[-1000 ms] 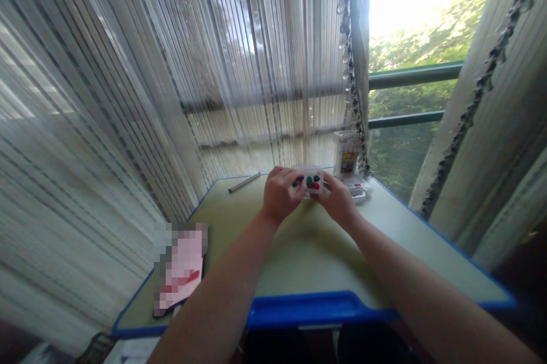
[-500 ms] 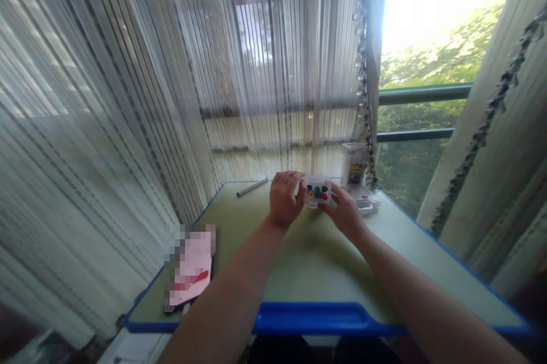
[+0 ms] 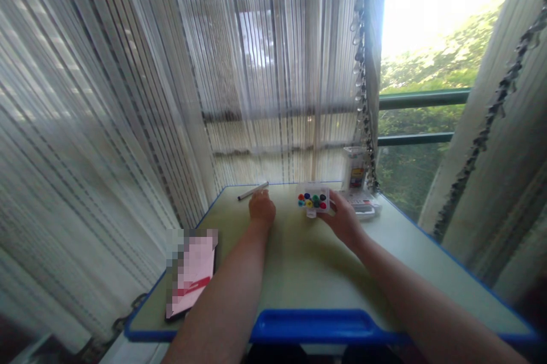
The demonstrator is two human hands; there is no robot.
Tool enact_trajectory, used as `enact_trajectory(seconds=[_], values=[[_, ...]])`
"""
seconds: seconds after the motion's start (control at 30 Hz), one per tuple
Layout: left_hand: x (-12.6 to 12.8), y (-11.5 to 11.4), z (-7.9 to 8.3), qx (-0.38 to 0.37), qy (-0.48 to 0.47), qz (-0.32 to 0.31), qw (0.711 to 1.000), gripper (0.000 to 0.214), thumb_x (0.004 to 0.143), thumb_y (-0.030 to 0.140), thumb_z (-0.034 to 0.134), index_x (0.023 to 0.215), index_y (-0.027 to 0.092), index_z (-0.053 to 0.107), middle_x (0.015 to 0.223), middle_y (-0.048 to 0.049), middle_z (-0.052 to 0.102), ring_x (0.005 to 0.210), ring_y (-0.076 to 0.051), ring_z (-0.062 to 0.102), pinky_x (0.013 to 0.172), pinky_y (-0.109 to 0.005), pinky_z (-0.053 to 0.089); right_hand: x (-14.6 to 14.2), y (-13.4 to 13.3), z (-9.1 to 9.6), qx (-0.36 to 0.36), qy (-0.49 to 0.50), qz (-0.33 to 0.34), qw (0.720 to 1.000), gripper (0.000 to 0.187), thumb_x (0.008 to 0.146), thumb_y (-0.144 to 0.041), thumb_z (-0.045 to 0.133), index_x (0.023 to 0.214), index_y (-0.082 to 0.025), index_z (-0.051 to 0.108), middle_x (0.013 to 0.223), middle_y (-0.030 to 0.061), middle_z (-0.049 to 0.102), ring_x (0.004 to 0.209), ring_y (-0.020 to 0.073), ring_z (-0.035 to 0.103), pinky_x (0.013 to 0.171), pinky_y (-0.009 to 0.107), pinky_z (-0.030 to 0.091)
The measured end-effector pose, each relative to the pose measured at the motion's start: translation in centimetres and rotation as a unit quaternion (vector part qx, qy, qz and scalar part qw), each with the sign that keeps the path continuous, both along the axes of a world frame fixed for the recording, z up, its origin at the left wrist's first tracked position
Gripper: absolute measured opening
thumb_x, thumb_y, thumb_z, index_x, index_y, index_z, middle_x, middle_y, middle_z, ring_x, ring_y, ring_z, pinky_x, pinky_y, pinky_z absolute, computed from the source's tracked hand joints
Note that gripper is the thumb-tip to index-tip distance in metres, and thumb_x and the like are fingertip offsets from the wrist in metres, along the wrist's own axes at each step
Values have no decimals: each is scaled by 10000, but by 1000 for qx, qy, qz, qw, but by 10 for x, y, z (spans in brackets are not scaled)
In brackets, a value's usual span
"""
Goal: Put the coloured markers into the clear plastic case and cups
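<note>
My right hand (image 3: 343, 219) grips a small clear box of coloured markers (image 3: 314, 201), its round caps in several colours facing me, just above the far part of the green table (image 3: 307, 261). My left hand (image 3: 261, 208) rests on the table to the left of the box, fingers curled into a loose fist, apart from the box. A grey pen (image 3: 253, 191) lies just beyond the left hand at the table's far edge.
A clear container (image 3: 354, 168) and a flat packet (image 3: 363, 203) sit at the far right by the window. A pink card on a dark device (image 3: 192, 274) lies near the left front corner. Striped curtains surround the table; a blue rim (image 3: 311, 325) runs along the front.
My left hand has let go of the marker box and moved left onto the table near the pen. The right hand keeps the box, whose caps now show fully.
</note>
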State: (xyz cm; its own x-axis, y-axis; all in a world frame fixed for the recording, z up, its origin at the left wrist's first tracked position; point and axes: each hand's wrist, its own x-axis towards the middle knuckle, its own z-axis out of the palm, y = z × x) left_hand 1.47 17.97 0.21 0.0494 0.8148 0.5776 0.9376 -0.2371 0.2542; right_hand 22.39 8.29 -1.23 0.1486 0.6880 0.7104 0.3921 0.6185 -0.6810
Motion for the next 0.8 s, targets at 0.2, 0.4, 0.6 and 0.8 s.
enact_trajectory(seconds=[0.2, 0.4, 0.6, 0.8], values=[[-8, 17, -10, -63, 8, 58, 996, 487, 800, 236, 464, 1267, 99, 488, 1420, -216, 382, 1365, -351, 263, 1077, -524, 258, -10, -2, -4, -3, 0, 17, 1000, 570, 617, -328, 763, 1142, -220, 569, 1106, 95, 626, 1005, 253, 630, 894, 451, 524], [-12, 25, -7, -175, -13, 155, 972, 598, 815, 373, 436, 1361, 136, 388, 1496, -191, 252, 1385, -378, 184, 1049, -581, 243, -6, 1, -11, -8, 10, 38, 999, 595, 615, -370, 773, 1156, -244, 561, 1136, 90, 615, 1038, 265, 616, 915, 470, 512], [-11, 16, 0, -146, 4, 180, 973, 460, 825, 332, 405, 1221, 138, 534, 1291, -198, 504, 1227, -347, 432, 961, -477, 377, -5, 1, -11, -12, 8, 40, 999, 607, 619, -370, 772, 1167, -233, 550, 1167, 108, 600, 1056, 276, 608, 929, 476, 502], [-13, 16, 2, -126, -42, 134, 982, 377, 812, 214, 436, 1157, 161, 578, 1304, -175, 502, 1307, -363, 330, 1026, -539, 277, -5, -2, -8, -10, -2, 27, 1000, 591, 621, -356, 768, 1159, -235, 557, 1152, 93, 615, 1049, 272, 614, 930, 473, 502]])
